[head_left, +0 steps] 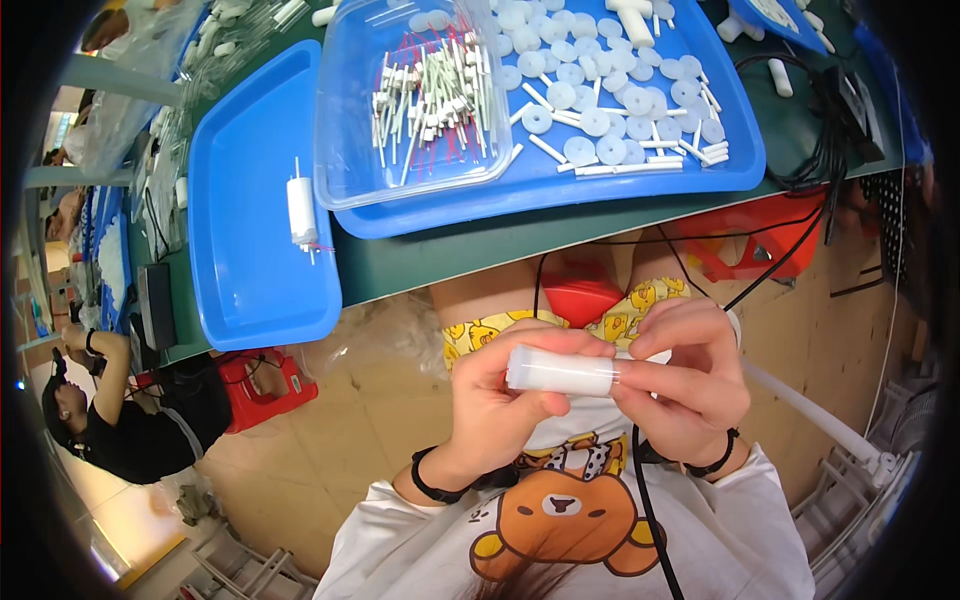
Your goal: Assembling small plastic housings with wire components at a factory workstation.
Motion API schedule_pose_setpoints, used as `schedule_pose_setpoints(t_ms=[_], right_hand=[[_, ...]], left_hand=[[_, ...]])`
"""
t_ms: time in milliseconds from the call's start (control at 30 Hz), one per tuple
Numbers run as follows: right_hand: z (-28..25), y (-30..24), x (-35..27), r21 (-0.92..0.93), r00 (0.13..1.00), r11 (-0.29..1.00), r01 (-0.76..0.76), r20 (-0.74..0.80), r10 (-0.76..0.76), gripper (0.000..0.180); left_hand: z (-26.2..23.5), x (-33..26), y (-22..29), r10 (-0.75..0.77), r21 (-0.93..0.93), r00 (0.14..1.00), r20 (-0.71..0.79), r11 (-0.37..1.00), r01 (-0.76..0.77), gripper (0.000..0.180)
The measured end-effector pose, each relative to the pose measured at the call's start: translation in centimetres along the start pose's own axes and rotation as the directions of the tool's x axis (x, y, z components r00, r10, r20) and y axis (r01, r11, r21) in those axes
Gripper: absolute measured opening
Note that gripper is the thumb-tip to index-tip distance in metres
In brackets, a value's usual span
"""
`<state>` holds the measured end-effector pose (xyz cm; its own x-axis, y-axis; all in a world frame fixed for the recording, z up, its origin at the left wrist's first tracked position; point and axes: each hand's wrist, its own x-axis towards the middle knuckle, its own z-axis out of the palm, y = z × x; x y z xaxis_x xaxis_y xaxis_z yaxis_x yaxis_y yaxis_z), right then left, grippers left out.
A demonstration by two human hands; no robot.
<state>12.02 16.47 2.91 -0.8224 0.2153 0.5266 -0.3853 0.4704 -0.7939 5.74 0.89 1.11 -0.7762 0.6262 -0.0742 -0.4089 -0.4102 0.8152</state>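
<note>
Above my lap I hold a white cylinder (563,372) with a clear sleeve or cap around its left end, lying nearly level. My left hand (497,395) is wrapped round its left part, thumb below and fingers above. At the cylinder's right end my right hand (692,385) pinches with thumb and fingertips, where a small white piece shows between the fingers; its kind is partly hidden. A similar white cylinder (301,210) with thin pins at both ends and red wire lies in the left blue tray (245,270).
Ahead on the green table (440,260), a clear plastic box (345,150) of white parts with red wires stands on a larger blue tray (560,205) holding translucent discs (610,148) and white tubes. Black cables (815,165) hang at right. Another person (120,400) sits at far left.
</note>
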Motion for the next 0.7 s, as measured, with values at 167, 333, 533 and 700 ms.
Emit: schedule_pose_setpoints(t_ms=[167, 333, 533, 700], right_hand=[[1.3, -0.2, 0.6, -0.027, 0.998, 0.999, 0.034, 0.052, -0.033, 0.035], [3.1, -1.6, 1.6, 0.049, 0.987, 0.997, -0.058, 0.150, 0.050, 0.039], [1.9, -1.1, 1.8, 0.076, 0.985, 0.992, -0.099, 0.147, 0.087, 0.031], [1.3, -0.9, 1.6, 0.052, 0.985, 0.989, -0.140, 0.112, 0.133, 0.025]], left_hand=[[-1.0, 0.3, 1.2, 0.083, 0.015, 0.995, 0.051, 0.996, -0.084, 0.036], [-2.4, 0.9, 4.9, 0.338, 0.291, 0.900, -0.277, 0.922, -0.257, 0.022], [-6.9, 0.0, 10.5, 0.469, 0.689, 0.742, -0.480, 0.725, -0.013, 0.042], [-7.9, -0.1, 11.2, 0.504, 0.843, 0.736, -0.451, 0.513, 0.164, 0.049]])
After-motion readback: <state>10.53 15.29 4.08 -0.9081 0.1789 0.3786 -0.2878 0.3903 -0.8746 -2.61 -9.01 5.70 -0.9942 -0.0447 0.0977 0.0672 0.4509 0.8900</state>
